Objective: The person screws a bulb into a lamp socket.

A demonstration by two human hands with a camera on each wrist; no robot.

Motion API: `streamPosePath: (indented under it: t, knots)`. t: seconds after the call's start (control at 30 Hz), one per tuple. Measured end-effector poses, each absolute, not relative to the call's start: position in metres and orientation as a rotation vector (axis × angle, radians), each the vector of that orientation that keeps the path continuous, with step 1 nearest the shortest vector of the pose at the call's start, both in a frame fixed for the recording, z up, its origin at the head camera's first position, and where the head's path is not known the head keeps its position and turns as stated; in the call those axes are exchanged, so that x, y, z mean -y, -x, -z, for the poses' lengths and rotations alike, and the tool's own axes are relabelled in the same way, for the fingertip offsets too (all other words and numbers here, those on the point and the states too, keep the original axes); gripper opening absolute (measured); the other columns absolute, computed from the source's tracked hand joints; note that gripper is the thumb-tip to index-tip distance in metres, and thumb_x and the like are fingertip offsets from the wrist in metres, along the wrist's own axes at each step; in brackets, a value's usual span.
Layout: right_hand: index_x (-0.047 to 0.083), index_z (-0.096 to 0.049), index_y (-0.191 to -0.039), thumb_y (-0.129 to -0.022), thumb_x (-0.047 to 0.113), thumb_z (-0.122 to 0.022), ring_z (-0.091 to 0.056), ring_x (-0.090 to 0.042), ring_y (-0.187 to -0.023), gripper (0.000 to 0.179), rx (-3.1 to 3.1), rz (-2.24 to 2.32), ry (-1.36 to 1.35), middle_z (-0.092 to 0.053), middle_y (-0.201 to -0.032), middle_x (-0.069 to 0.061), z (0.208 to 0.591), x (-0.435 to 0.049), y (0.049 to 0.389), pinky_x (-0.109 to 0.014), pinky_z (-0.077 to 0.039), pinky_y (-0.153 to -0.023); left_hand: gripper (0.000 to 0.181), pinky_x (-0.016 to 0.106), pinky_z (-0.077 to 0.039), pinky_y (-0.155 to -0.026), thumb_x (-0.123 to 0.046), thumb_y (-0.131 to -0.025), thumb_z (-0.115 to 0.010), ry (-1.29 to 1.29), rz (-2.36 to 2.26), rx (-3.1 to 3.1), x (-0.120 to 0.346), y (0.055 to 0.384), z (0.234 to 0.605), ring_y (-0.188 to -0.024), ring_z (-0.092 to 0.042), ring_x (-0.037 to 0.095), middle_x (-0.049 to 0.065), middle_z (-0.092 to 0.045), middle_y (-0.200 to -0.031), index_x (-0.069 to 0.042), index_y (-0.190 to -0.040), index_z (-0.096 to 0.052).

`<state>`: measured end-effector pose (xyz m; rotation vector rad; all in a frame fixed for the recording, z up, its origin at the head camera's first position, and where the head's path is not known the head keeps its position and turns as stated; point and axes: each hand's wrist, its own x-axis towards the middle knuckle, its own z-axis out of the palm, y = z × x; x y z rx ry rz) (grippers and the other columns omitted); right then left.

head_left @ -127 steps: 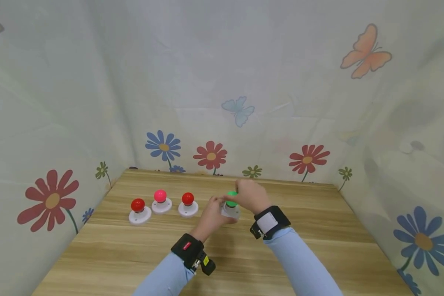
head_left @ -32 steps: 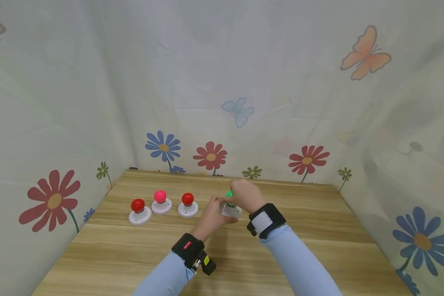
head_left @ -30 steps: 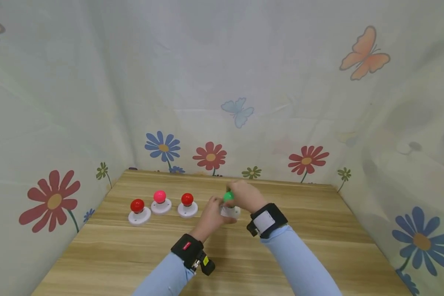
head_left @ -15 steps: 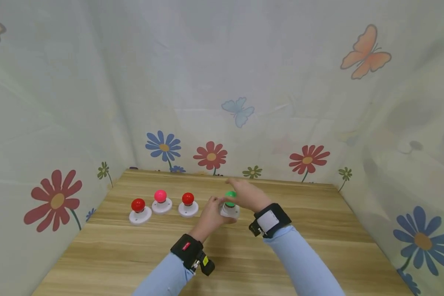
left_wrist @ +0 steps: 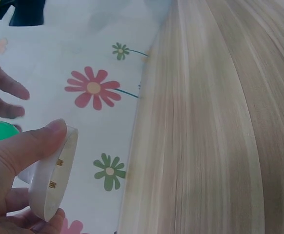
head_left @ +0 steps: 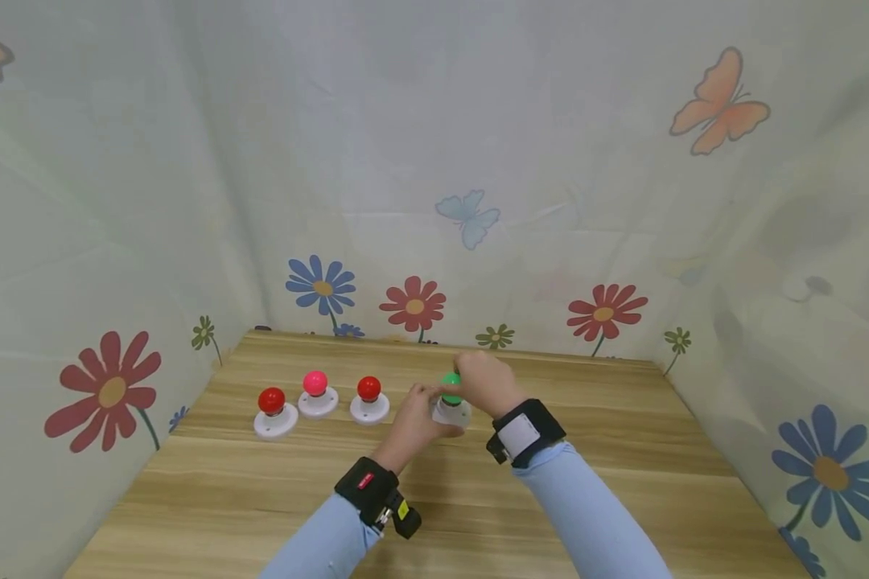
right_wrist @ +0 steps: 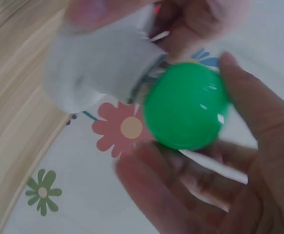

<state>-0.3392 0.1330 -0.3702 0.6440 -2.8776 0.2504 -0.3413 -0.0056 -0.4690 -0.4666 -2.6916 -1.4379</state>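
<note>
My left hand (head_left: 414, 422) grips a white round lamp holder (left_wrist: 51, 180) by its base, thumb on the rim. The holder is tilted and raised off the table, its underside with brass-coloured contacts showing in the left wrist view. A green light bulb (right_wrist: 187, 106) sits in the holder's socket, with some metal thread visible between them. My right hand (head_left: 487, 383) is at the bulb, thumb on one side and fingers loosely curled round the other, blurred in the right wrist view.
On the left of the wooden table (head_left: 275, 498) stand a red bulb (head_left: 271, 400), a pink bulb (head_left: 315, 383) and another red bulb (head_left: 368, 389), each upright in a white holder. A flowered cloth (head_left: 550, 161) surrounds the table at the back and sides.
Half a second ago my right fingers were spread away from the green bulb; now they are curled back around it. My left hand keeps its hold on the lamp holder.
</note>
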Motion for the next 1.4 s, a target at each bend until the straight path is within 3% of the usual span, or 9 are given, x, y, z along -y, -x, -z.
streamPosePath:
  t: [0.17,0.37,0.6,0.7,0.77,0.83,1.0,1.23,1.4]
  knots:
    - [0.004,-0.067,-0.102,-0.079,0.012,-0.079,-0.061,-0.017,-0.082,0.028,2.959,-0.464,-0.856,-0.067,-0.094,-0.008,0.362,-0.14,0.34,-0.029,-0.055,-0.072,0.069,0.051,-0.045,-0.101,-0.028,-0.071,-0.087,0.456,1.432,2.706,0.007,0.344,0.471,-0.115,-0.053,0.033,0.015,-0.052,-0.128,-0.004,-0.129,-0.058]
    - [0.003,-0.066,-0.108,-0.079,0.007,-0.078,-0.063,-0.02,-0.089,0.031,2.971,-0.499,-0.933,-0.068,-0.101,-0.01,0.359,-0.145,0.341,-0.03,-0.056,-0.077,0.07,0.053,-0.045,-0.102,-0.03,-0.071,-0.087,0.46,1.428,2.718,0.006,0.345,0.472,-0.114,-0.053,0.033,0.016,-0.052,-0.128,-0.004,-0.129,-0.058]
    - [0.003,-0.059,-0.128,-0.089,0.043,-0.067,-0.068,-0.026,-0.093,0.057,2.967,-0.378,-0.687,-0.07,-0.105,-0.015,0.366,-0.139,0.339,-0.041,-0.057,-0.081,0.075,0.054,-0.045,-0.101,-0.03,-0.07,-0.087,0.473,1.41,2.715,0.008,0.344,0.471,-0.117,-0.053,0.037,0.02,-0.051,-0.131,-0.002,-0.132,-0.056]
    - [0.003,-0.066,-0.103,-0.086,0.06,-0.06,-0.064,-0.019,-0.063,0.06,2.901,-0.193,-0.495,-0.064,-0.071,-0.006,0.372,-0.131,0.337,-0.032,-0.053,-0.053,0.076,0.054,-0.044,-0.102,-0.028,-0.07,-0.088,0.486,1.416,2.701,0.008,0.343,0.47,-0.121,-0.051,0.039,0.021,-0.049,-0.135,-0.002,-0.133,-0.055]
    - [0.005,-0.062,-0.077,-0.083,0.065,-0.061,-0.048,-0.013,-0.045,0.059,2.839,-0.075,-0.414,-0.045,-0.054,0.0,0.376,-0.127,0.335,-0.026,-0.036,-0.039,0.075,0.054,-0.043,-0.104,-0.027,-0.069,-0.088,0.476,1.444,2.69,0.007,0.343,0.47,-0.122,-0.051,0.038,0.02,-0.048,-0.136,-0.004,-0.133,-0.055]
    - [0.01,-0.048,-0.059,-0.08,0.065,-0.064,-0.03,-0.01,-0.04,0.061,2.787,-0.006,-0.374,-0.025,-0.05,0.003,0.379,-0.124,0.334,-0.024,-0.018,-0.037,0.074,0.054,-0.042,-0.104,-0.025,-0.069,-0.088,0.469,1.472,2.674,0.007,0.344,0.471,-0.122,-0.05,0.038,0.02,-0.048,-0.137,-0.007,-0.133,-0.055]
    - [0.014,-0.035,-0.053,-0.079,0.065,-0.065,-0.024,-0.009,-0.04,0.065,2.778,-0.01,-0.342,-0.02,-0.05,0.004,0.38,-0.122,0.332,-0.023,-0.014,-0.038,0.073,0.054,-0.042,-0.105,-0.024,-0.069,-0.088,0.47,1.508,2.654,0.007,0.344,0.472,-0.122,-0.051,0.037,0.019,-0.048,-0.135,-0.011,-0.133,-0.054]
    - [0.011,-0.051,-0.067,-0.079,0.063,-0.067,-0.036,-0.011,-0.044,0.055,2.884,-0.081,-0.386,-0.034,-0.054,0.003,0.378,-0.126,0.335,-0.024,-0.023,-0.039,0.071,0.052,-0.043,-0.104,-0.024,-0.07,-0.088,0.467,1.507,2.675,0.006,0.344,0.472,-0.119,-0.052,0.035,0.017,-0.05,-0.131,-0.009,-0.132,-0.056]
    - [0.013,-0.062,-0.094,-0.079,0.032,-0.08,-0.055,-0.014,-0.07,0.029,3.001,-0.325,-0.617,-0.064,-0.083,0.0,0.372,-0.133,0.339,-0.028,-0.049,-0.061,0.075,0.05,-0.046,-0.102,-0.026,-0.07,-0.088,0.478,1.44,2.71,0.007,0.346,0.475,-0.116,-0.053,0.033,0.016,-0.051,-0.128,0.0,-0.132,-0.055]
